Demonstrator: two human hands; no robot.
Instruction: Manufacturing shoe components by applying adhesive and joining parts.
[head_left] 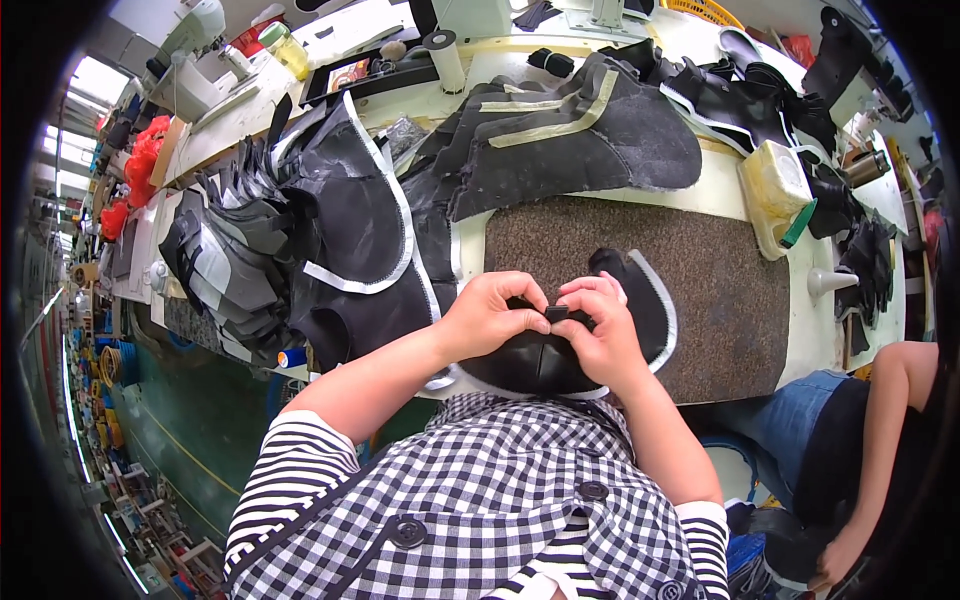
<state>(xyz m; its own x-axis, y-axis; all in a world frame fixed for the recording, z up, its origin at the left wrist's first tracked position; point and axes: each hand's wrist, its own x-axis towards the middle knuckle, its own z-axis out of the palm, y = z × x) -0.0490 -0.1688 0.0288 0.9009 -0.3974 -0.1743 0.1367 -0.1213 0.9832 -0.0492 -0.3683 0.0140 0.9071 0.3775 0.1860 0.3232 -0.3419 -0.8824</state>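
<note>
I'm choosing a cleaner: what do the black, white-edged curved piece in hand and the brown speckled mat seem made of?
Black, white-edged curved piece: probably leather or synthetic leather, smooth with a soft sheen, given the highlights on it.
Brown speckled mat: perhaps carpet or another textile, matt and coarse, judging by its mottled, dull surface.

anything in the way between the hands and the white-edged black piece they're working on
Nothing visible: the left hand and right hand both pinch the white-edged black piece directly. The stacked black panels lie farther back.

Pale table [812, 345] — brown mat [735, 300], black cut pieces [650, 150], white cone [830, 282].
</note>
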